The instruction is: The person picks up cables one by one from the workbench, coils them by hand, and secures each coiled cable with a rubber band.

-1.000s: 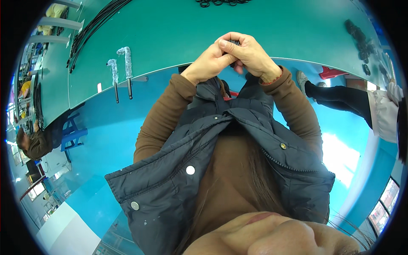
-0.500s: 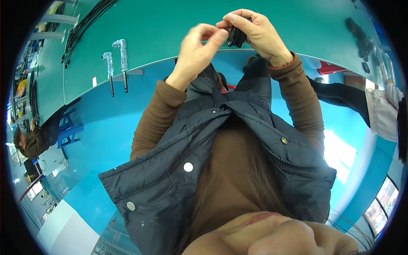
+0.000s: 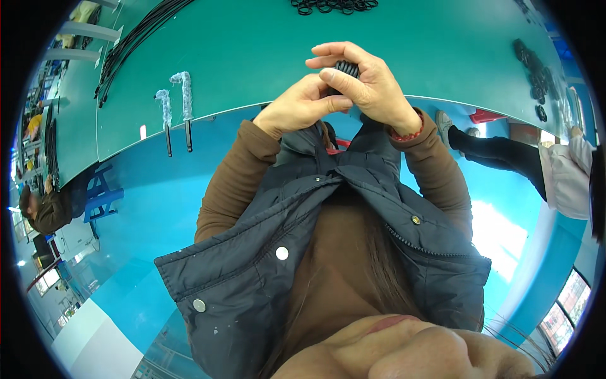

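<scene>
Holds a small black ribbed bundle (image 3: 346, 67) in the loosely curled right hand (image 3: 371, 82), with the thumb laid across, above the smooth green tabletop (image 3: 246, 57) near its front edge. Has the half-curled left hand (image 3: 295, 105) just beside; cannot tell whether gripping the bundle too. Has two L-shaped rods wrapped in pale film (image 3: 186, 98) lying to the left.
</scene>
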